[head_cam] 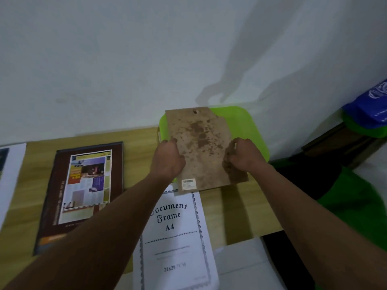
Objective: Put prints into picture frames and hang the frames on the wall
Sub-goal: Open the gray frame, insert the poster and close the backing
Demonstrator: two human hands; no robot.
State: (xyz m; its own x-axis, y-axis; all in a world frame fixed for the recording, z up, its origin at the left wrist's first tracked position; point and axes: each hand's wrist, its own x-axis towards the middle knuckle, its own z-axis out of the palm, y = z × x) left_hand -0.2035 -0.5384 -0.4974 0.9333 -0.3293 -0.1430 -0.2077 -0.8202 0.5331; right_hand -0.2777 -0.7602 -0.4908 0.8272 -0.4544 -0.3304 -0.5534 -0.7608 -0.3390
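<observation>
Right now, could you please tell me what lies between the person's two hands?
In the head view, a stained brown backing board spans the gap; the left hand and right hand grip its side edges.

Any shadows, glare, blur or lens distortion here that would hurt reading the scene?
Head view: dim light, no glare; arm shadows fall on the wall above the backing board. Head view: wide-angle bending skews the table and framed print towards the left edge. Head view: slightly soft; the insert sheet shows readable big lettering, but its small print does not read.
</observation>
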